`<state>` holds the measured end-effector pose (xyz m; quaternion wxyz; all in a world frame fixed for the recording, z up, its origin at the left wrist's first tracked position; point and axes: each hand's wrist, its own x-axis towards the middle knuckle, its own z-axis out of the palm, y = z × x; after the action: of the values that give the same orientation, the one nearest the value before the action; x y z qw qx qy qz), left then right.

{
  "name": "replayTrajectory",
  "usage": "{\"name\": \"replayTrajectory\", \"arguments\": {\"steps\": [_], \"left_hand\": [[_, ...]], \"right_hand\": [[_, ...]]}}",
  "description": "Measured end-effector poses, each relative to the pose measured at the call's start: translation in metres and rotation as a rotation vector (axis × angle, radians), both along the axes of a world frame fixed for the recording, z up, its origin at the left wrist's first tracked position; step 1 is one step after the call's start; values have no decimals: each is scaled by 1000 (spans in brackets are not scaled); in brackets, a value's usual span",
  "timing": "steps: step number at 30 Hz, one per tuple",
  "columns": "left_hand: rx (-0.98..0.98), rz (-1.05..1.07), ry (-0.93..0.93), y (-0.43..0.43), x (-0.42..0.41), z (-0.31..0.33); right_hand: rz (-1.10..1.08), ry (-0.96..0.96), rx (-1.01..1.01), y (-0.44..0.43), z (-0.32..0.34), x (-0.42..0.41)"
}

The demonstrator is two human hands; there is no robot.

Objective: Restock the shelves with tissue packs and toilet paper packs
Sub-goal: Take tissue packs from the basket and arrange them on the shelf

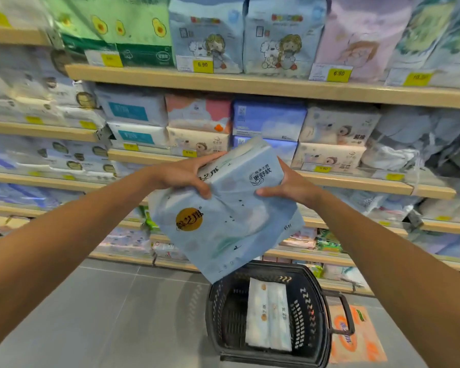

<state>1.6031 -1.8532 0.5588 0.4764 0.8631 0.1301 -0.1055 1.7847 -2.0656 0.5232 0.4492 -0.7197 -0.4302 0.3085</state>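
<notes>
Shop shelves (250,83) full of tissue packs (205,43) at 12 o'clock | blue tissue pack (231,216) held tilted at centre | black basket (312,301) on floor (104,314) at 5 o'clock | left hand (181,176), fingers (207,160) curled round pack's top | right hand (290,187) pinching its 2 o'clock edge | white pack (268,317) in basket

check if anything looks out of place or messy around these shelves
Yes. What looks like an orange pack lies flat on the floor beside the black basket, not on a shelf. At the right end of the middle shelf, grey-white packs look crumpled and slumped, unlike the neat stacks beside them.
</notes>
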Motion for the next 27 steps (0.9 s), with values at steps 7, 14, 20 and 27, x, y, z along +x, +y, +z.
{"name": "replayTrajectory", "arguments": {"steps": [7,14,20,27], "left_hand": [[29,10,-81,11,-51,40],[194,51,-160,15,-91,79],[437,286,-483,12,-115,112],[-115,709,-682,28,-137,155]], "right_hand": [[-94,-91,97,12,48,-61],[-233,-235,204,22,85,-110],[-374,-238,349,15,130,-135],[-526,-157,536,-4,206,-147]]}}
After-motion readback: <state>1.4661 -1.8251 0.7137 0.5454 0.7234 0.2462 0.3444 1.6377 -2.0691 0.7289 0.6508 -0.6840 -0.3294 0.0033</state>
